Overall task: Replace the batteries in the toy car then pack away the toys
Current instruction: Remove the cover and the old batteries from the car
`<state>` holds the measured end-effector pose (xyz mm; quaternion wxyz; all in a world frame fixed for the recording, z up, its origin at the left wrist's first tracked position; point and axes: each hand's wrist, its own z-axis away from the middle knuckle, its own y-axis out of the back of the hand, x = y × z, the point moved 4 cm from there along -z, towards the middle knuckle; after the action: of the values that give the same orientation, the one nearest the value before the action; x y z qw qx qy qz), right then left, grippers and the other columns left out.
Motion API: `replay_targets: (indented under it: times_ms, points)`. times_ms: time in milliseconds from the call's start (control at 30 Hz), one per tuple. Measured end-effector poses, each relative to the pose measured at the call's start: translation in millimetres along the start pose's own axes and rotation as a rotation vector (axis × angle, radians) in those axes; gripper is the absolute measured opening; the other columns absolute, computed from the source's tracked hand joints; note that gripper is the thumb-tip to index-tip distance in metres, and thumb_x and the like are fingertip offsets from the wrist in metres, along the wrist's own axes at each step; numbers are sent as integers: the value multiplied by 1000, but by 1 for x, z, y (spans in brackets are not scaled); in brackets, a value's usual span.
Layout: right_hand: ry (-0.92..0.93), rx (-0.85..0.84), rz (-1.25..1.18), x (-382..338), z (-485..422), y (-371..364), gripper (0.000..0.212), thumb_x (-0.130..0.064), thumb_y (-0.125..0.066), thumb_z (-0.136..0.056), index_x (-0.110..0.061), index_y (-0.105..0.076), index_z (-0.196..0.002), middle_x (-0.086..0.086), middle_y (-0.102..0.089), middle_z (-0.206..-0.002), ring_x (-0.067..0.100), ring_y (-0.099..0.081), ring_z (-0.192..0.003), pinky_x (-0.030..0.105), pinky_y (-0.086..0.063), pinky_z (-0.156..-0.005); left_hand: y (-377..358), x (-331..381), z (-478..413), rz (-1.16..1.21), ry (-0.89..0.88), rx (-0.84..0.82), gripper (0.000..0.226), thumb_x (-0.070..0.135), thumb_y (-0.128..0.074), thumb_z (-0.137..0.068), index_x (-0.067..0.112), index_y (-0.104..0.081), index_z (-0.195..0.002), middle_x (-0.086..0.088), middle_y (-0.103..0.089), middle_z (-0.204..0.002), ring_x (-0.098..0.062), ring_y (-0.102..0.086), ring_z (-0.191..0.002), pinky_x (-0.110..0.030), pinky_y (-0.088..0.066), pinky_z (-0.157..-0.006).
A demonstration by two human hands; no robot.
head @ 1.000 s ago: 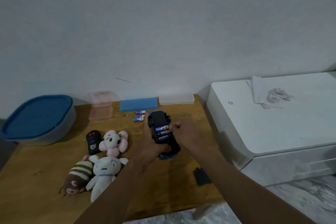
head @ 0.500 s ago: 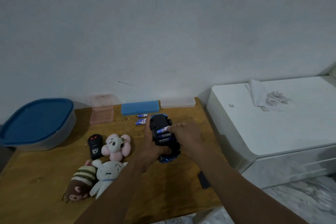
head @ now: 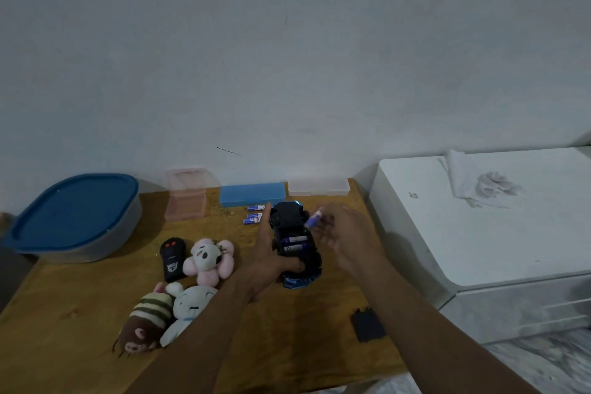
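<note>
Toy car [head: 289, 221] was held belly-up above the table [head: 96, 313] in the left hand [head: 270, 261], fingers wrapped round its near end, long axis pointing away from the person. One battery [head: 313, 220] was pinched in the right hand [head: 347, 233], just right of the open bay. Two cells [head: 294, 243] were left lying crosswise. Half a second earlier this battery was being pried at the bay; it was since drawn clear.

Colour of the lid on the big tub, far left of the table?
Blue lid on a grey tub; clearest in the head view.
</note>
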<state>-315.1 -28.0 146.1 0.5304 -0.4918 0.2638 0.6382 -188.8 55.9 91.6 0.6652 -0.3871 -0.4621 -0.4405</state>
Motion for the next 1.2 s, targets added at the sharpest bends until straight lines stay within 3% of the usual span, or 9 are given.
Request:
replay_targets:
  times_ms: [100,167,233,333,500,633,767,1033,1200]
  points:
    - [-94,-38,-137,-2,-3,4,11,-6,-48,-88,-6,-58,-90,8,-54,-74,16,-53,-62,28,-46,-54,-1,-3,0,3,20,-19,127,-12,-74,-59,62,-9,-139,-12,-60,-126,-35,-63,-108,-63,-46,-94]
    - [-44,-84,102,-3,-7,7,11,-13,-51,-89,-12,-52,-77,1,-44,-66,11,-40,-53,25,-35,-46,-3,-3,0,-6,35,-53,125,-18,-70,-65,59,-9,-142,-10,-59,-126,-34,-62,-109,-61,-47,-95]
    - [132,-149,516,-5,-11,7,11,-24,-58,-87,-17,-60,-79,-4,-54,-73,10,-47,-60,25,-40,-50,-6,-2,2,-8,60,-87,123,-21,-67,-68,58,-10,-142,-10,-57,-127,-33,-62,-110,-57,-50,-92]
    - [431,-334,966,-6,-9,0,5,-24,-63,-84,-27,-67,-83,-7,-65,-90,11,-59,-84,33,-54,-75,-10,1,4,-3,99,-152,121,-25,-63,-69,60,-13,-140,-10,-54,-132,-36,-60,-112,-55,-52,-88]
    - [673,-587,1347,-7,1,-5,19,-18,-59,-87,-27,-67,-101,-5,-60,-73,12,-56,-70,29,-47,-70,-11,1,8,15,169,-272,120,-27,-59,-70,59,-16,-140,-13,-51,-136,-40,-59,-112,-48,-54,-78]
    - [772,-677,1446,-8,8,-8,26,-18,-56,-89,-28,-62,-112,-6,-56,-88,13,-55,-80,28,-46,-72,-10,0,9,-3,200,-345,119,-22,-65,-66,60,-20,-139,-11,-47,-140,-39,-54,-120,-55,-50,-90]
    - [814,-744,1515,-4,10,-9,27,-21,-52,-87,-31,-56,-112,-9,-48,-88,15,-53,-81,31,-46,-68,-10,1,13,-60,226,-360,119,-20,-67,-66,59,-19,-140,-5,-49,-139,-34,-54,-122,-58,-48,-94]
    - [840,-802,1512,6,12,-6,10,-32,-46,-91,-32,-49,-101,-6,-52,-91,14,-51,-80,22,-38,-62,-16,-4,17,-110,246,-366,117,-12,-72,-61,64,-24,-135,-3,-47,-140,-33,-51,-123,-60,-45,-97]
    - [834,-720,1339,3,10,2,9,-29,-55,-91,-24,-49,-87,-8,-55,-84,10,-49,-75,24,-43,-65,-16,-7,18,-103,231,-353,118,-15,-71,-61,61,-23,-137,-8,-50,-137,-35,-53,-121,-62,-46,-95]
